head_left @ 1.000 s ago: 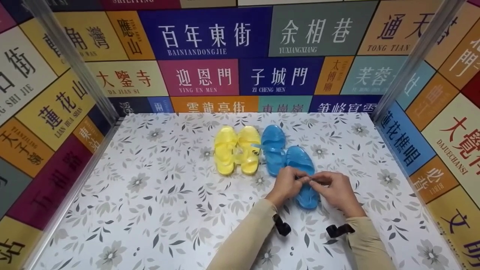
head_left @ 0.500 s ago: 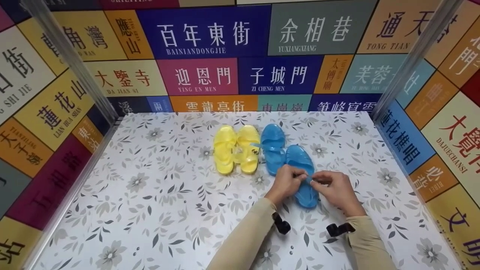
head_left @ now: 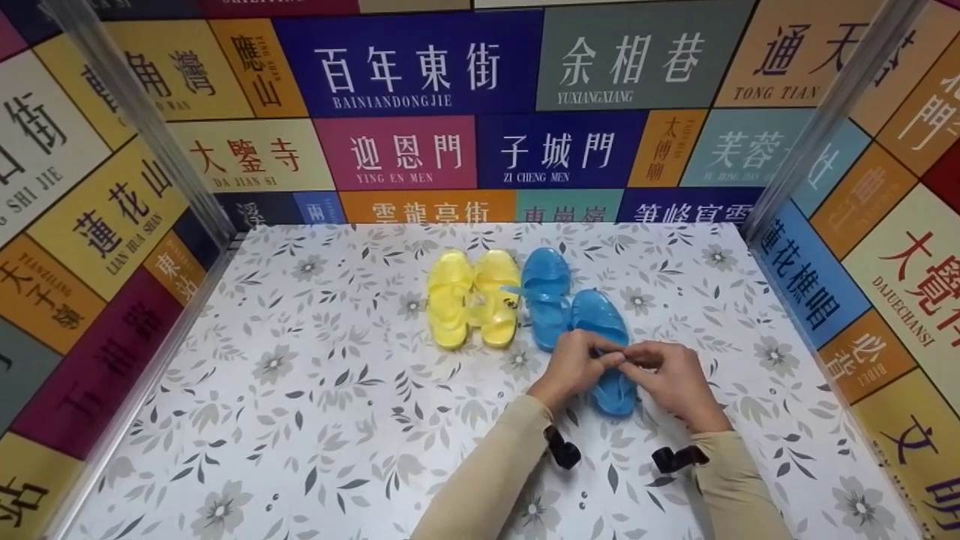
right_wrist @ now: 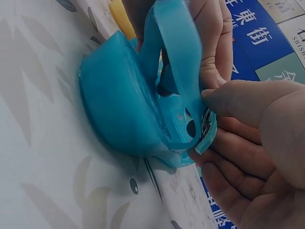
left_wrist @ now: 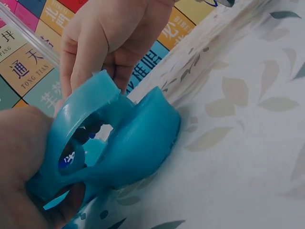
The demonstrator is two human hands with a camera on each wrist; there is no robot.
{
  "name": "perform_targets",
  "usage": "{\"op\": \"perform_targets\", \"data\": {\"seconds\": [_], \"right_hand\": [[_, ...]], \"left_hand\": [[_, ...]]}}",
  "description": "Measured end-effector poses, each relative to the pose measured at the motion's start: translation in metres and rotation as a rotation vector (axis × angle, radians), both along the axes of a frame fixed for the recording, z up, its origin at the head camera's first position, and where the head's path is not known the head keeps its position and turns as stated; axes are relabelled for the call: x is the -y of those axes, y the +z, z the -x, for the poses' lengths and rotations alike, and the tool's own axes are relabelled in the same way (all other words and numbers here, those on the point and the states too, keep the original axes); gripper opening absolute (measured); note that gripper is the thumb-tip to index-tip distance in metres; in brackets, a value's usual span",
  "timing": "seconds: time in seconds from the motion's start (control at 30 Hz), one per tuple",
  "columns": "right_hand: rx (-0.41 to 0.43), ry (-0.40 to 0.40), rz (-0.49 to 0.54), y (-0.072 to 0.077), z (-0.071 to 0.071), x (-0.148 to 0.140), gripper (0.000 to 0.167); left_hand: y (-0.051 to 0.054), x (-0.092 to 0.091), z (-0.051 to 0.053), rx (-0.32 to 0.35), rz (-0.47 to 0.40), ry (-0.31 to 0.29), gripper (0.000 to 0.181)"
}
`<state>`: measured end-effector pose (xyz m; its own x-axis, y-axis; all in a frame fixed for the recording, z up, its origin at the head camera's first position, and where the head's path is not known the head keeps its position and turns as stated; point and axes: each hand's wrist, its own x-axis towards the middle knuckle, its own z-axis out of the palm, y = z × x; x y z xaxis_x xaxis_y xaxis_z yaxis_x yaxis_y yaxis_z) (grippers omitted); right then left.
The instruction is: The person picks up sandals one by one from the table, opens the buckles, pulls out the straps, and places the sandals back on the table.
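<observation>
A blue jelly sandal (head_left: pixel 613 394) lies toe away on the patterned table, its middle covered by both hands in the head view. My left hand (head_left: pixel 576 366) grips its strap from the left side. From the right, my right hand (head_left: pixel 671 375) pinches the strap's buckle end (right_wrist: pixel 207 126) between thumb and fingers. The fingertips of both hands meet over the sandal. In the left wrist view the heel (left_wrist: pixel 143 143) and the arched ankle strap (left_wrist: pixel 78 105) show. Whether the strap is fastened cannot be seen.
The other blue sandal (head_left: pixel 546 281) stands just left, a loose strap sticking out toward the yellow pair. Two yellow sandals (head_left: pixel 450 300) sit side by side further left. Walls with coloured sign panels (head_left: pixel 409 67) enclose the table (head_left: pixel 300 420) at the back and sides.
Half a second ago a small gap showed between the fingertips; now the hands are together again, the left thumb and index reaching right to the right fingertips. The sandals have hardly moved.
</observation>
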<state>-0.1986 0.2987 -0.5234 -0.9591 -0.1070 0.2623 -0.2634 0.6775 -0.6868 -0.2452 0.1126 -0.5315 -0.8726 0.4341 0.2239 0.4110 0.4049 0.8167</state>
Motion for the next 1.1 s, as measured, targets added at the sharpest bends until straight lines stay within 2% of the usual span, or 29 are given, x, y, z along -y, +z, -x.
{"op": "perform_targets", "data": {"seconds": [0.17, 0.5, 0.87, 1.1], "right_hand": [[-0.005, -0.008, 0.013, -0.0014, 0.0001, 0.0006, 0.015], [-0.004, 0.002, 0.048, -0.0039, 0.0016, 0.0015, 0.013], [0.011, 0.022, 0.039, 0.0011, 0.0021, 0.0006, 0.013], [0.033, 0.005, 0.039, 0.0005, -0.0004, -0.0012, 0.014]], "left_hand": [[-0.001, -0.0018, 0.0003, -0.011, 0.004, 0.031, 0.01], [-0.0054, -0.0038, -0.0006, 0.033, -0.037, 0.069, 0.01], [-0.0046, -0.0016, 0.0014, 0.068, -0.064, 0.058, 0.017], [-0.0039, 0.002, 0.0031, 0.093, -0.036, -0.005, 0.015]]}}
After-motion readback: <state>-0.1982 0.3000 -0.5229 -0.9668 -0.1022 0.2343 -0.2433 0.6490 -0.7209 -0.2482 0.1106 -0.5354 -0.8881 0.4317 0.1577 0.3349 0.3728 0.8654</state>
